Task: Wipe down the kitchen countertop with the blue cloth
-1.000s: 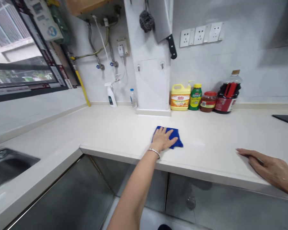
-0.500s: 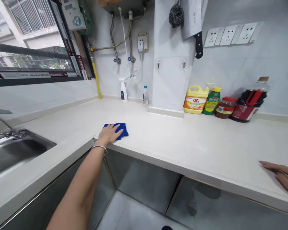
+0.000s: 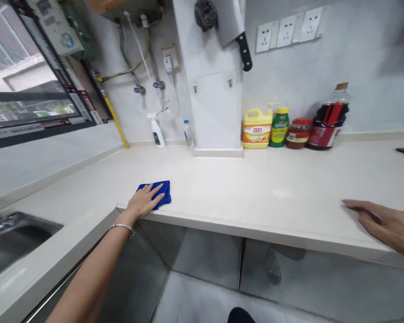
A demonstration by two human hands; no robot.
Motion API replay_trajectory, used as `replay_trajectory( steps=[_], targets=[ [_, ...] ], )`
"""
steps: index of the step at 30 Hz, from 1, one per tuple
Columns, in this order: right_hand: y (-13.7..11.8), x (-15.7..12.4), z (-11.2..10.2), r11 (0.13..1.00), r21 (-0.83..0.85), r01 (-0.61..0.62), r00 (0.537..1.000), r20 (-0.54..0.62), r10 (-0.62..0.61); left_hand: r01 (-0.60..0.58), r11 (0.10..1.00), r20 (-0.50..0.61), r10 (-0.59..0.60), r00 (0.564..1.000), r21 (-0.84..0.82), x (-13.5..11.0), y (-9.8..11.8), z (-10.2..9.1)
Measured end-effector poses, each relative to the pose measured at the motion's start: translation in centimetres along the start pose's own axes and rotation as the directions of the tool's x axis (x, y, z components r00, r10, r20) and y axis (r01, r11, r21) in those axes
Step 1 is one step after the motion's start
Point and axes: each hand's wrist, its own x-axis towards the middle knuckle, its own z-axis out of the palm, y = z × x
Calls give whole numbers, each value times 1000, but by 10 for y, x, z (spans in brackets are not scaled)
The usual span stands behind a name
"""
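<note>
Head camera put the bracelet [image 3: 122,229] nearest me, just in front of the desk [image 3: 229,193]. Beyond it the left hand [image 3: 144,201] I was guiding lay palm-down on the blue cloth [image 3: 163,194], its grip wide open, 5 digits not curled around anything. The cloth sat flat on the desk beside the front edge, near the inner corner; I could not tell whether it was folded.

I judged that steady, even weight through the palm and fingertips suited it best, since a pinch would have bunched it. Its right corners poked out past the fingers and could have curled under, so a low, slow slide seemed wise, overlapping each pass and stopping short of the edge.

Well apart, the right hand [image 3: 388,223] rested at the front edge, loosely open, nothing visible in it; it looked useful as a brace.

Farther back stood the spray bottle [image 3: 157,132], the clear bottle [image 3: 189,135] and, right of the pillar [image 3: 215,105], 4 containers [image 3: 256,130]; strokes near those 6 needed most care.
</note>
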Motion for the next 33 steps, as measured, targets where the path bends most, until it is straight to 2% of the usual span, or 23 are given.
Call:
replay_trajectory(
  steps=[3,7,12,15,18,22,26,30,33],
  targets=[
    [-20,-3,-7,998,36,-60,993,101,57,-113,994,-8,113,994,2,6,52,0],
    [-37,-5,-12,999,14,-29,996,80,28,-267,963,-47,266,963,-26,6,148,-2],
    [-40,-7,-7,999,26,45,999,29,-45,-460,887,-81,457,886,-24,-15,263,-6],
    [-43,-6,-5,997,26,73,997,9,-73,-526,849,-78,522,849,-42,-31,315,-8],
    [-47,-6,-7,997,27,73,997,-8,-72,-563,825,-74,558,826,-59,-43,356,-10],
    [-54,-6,-15,999,23,36,999,-12,-35,-595,799,-64,591,804,-87,-54,400,-13],
    [-57,-5,-21,999,30,13,1000,-7,-12,-601,791,-84,595,799,-114,-63,426,-14],
    [-56,-4,-24,998,60,-27,1000,-8,28,-593,796,-136,579,804,-118,-74,426,-11],
    [-54,-4,-26,996,70,-47,999,1,47,-627,769,-188,602,776,-125,-83,417,-8]
  ],
)
